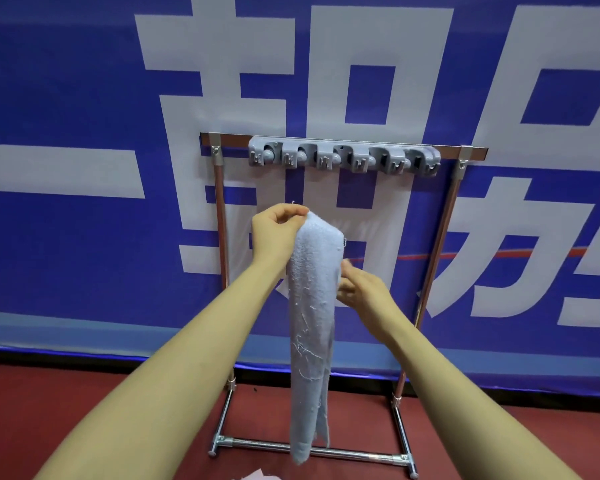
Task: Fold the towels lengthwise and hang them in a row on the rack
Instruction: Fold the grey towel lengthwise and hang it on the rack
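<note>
Left hand (278,233) pinches top corner of light-blue towel (314,306), hanging folded before rack (343,142), all clips (343,157) bare. Right hand (361,289) at towel edge, grip unclear. Risk: single pinch slips, fold opens, towel drops to floor.

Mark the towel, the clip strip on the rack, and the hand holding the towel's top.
towel (312,306): head view, mid hanging length.
clip strip (343,157): head view, middle of grey bar.
left hand (278,230): head view, back of hand.
</note>
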Demonstrator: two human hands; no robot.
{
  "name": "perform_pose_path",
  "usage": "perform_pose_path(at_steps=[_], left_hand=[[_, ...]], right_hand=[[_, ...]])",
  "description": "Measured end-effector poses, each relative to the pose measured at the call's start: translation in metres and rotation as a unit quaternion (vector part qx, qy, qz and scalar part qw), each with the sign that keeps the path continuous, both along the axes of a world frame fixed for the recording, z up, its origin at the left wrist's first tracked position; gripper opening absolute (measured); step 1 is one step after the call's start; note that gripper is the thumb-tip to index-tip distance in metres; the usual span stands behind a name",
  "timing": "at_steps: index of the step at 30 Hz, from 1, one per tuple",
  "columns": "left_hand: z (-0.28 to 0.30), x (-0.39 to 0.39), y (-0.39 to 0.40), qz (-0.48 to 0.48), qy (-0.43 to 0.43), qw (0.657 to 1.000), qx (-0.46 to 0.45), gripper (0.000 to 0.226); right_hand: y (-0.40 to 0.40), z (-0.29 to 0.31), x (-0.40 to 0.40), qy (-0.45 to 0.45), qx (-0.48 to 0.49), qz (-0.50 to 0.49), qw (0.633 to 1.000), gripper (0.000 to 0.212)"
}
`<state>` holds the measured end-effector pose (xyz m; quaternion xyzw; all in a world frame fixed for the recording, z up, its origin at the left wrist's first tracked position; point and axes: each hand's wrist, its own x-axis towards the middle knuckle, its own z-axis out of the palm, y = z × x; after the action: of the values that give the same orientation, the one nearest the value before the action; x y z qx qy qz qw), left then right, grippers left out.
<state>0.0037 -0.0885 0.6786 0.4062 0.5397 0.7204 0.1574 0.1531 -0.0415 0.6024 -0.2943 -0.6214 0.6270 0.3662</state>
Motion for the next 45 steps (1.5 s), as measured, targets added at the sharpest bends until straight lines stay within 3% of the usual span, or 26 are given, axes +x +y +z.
perform_pose_path(at_steps=[2, 4, 10, 14, 17, 19, 24, 30, 36, 42, 45], left_hand=[[0.0, -0.004, 0.002, 0.021, 0.009, 1.0, 0.002, 0.015], [0.0, -0.006, 0.002, 0.028, 0.008, 1.0, 0.006, 0.014], [-0.007, -0.013, -0.001, 0.029, -0.014, 0.999, -0.005, 0.02], [-0.012, -0.013, -0.003, -0.071, 0.008, 0.993, -0.095, 0.051], [-0.028, -0.008, -0.011, -0.181, 0.022, 0.968, -0.17, 0.079], [-0.043, -0.005, -0.016, -0.193, 0.022, 0.959, -0.207, 0.088], [-0.069, 0.003, -0.02, -0.173, -0.024, 0.962, -0.21, 0.061], [-0.079, 0.02, -0.031, -0.195, -0.011, 0.974, -0.115, 0.029], [-0.058, 0.03, -0.026, -0.145, 0.012, 0.988, -0.048, 0.024], [-0.032, 0.031, -0.014, -0.115, 0.008, 0.993, -0.024, 0.021], [-0.027, 0.027, -0.014, -0.106, 0.014, 0.994, -0.021, 0.019]], right_hand=[[-0.003, 0.0, 0.003, -0.005, 0.039, -0.006, 0.999, 0.016], [-0.006, 0.001, 0.004, -0.009, 0.062, -0.012, 0.998, 0.008], [-0.01, 0.009, 0.008, 0.006, 0.111, -0.128, 0.985, 0.004], [-0.013, 0.018, 0.004, 0.004, 0.157, -0.171, 0.973, 0.009], [-0.013, 0.025, 0.001, 0.015, 0.155, -0.185, 0.97, 0.01], [-0.012, 0.028, 0.001, 0.01, 0.152, -0.196, 0.969, 0.011], [-0.011, 0.029, 0.005, -0.006, 0.147, -0.222, 0.964, 0.009], [-0.011, 0.031, 0.016, 0.016, 0.141, -0.243, 0.96, 0.008], [-0.009, 0.034, 0.023, 0.018, 0.124, -0.224, 0.966, 0.009], [-0.008, 0.024, 0.026, 0.048, 0.04, -0.165, 0.984, 0.044], [-0.012, 0.017, 0.022, 0.054, 0.033, -0.161, 0.985, 0.035]])
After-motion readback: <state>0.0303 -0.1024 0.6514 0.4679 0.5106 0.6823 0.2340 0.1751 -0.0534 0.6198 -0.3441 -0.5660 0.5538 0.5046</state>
